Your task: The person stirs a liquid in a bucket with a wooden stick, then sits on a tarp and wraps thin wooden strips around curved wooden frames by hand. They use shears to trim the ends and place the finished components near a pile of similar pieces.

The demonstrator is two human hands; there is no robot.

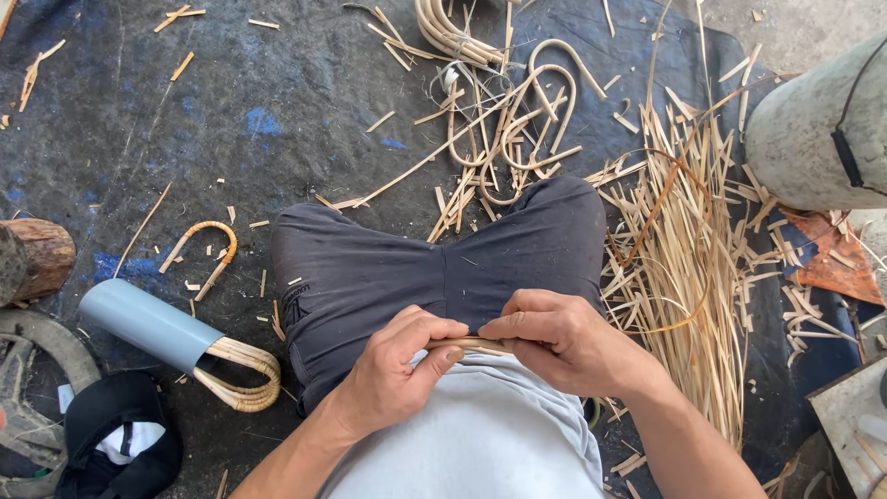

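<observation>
I sit on a dark mat (277, 120) with my knees apart. My left hand (397, 365) and my right hand (554, 337) meet over my lap, each pinching one end of a short, thin cane piece (467, 345). Only its tan middle shows between the fingers. Just beyond my knees lies a pile of bent U-shaped cane loops (517, 120). A heap of split cane strips (688, 240) spreads out to the right of my right leg.
A grey plastic tube (148, 323) with curved cane ends sticking out lies to my left, near a loose bent cane (208, 245), a log (42, 257) and a black cap (120, 434). A large grey drum (813, 129) stands at the right. Cane scraps litter the mat.
</observation>
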